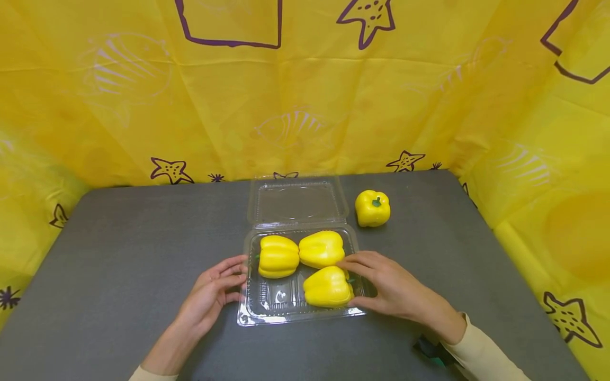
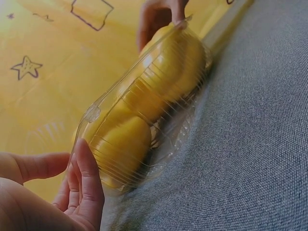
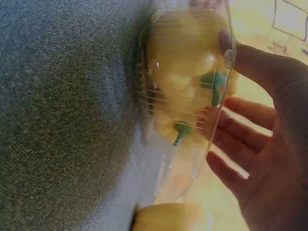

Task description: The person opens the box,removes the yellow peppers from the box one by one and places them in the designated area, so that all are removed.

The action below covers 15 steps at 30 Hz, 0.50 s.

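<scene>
A clear plastic clamshell container (image 1: pixel 281 317) lies with its lid folded back. Inside it are a left yellow bell pepper (image 1: pixel 278 257), a back yellow bell pepper (image 1: pixel 323 248) and a front-right yellow bell pepper (image 1: pixel 328 287). My right hand (image 1: pixel 388 283) reaches over the container's right edge and holds the front-right pepper near its stem end, thumb at the front and fingers behind. At the left edge, the fairly straight fingers of my left hand (image 1: pixel 212 291) touch the container's rim. The left wrist view shows that thumb and fingers (image 2: pixel 87 175) beside the rim.
Behind the right side of the container, another yellow bell pepper (image 1: pixel 373 209) stands on the grey table (image 1: pixel 143 248). The open lid (image 1: pixel 297 201) lies toward the back. A yellow patterned cloth (image 1: pixel 305 95) hangs behind and at both sides. A dark object (image 1: pixel 431 349) shows by the right sleeve.
</scene>
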Motion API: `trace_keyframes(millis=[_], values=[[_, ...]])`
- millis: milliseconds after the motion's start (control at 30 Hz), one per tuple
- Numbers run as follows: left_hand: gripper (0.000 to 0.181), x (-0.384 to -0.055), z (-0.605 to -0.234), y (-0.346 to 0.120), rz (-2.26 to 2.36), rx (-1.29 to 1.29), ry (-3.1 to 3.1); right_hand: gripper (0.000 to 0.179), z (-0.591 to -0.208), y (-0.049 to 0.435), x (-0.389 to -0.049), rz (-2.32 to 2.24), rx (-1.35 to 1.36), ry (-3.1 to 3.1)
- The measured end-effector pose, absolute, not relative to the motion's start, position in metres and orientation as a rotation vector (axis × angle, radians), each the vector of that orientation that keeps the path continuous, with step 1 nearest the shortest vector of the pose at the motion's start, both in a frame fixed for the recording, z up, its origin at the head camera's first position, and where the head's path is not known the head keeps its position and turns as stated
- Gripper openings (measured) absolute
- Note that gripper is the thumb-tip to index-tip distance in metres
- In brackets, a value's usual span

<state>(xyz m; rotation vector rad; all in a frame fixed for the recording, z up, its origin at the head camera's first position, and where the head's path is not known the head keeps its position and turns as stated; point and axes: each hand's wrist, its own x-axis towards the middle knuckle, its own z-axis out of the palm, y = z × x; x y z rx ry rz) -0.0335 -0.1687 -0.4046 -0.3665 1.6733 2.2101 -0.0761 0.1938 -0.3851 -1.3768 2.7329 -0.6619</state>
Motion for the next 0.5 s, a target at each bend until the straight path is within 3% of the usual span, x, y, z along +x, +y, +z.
trace_keyframes(millis=[500], values=[[0.049, -0.035, -0.405, -0.169, 2.227, -0.348, 1.673, 0.064, -0.392, 0.183, -0.076, -0.726, -1.447, 2.85]])
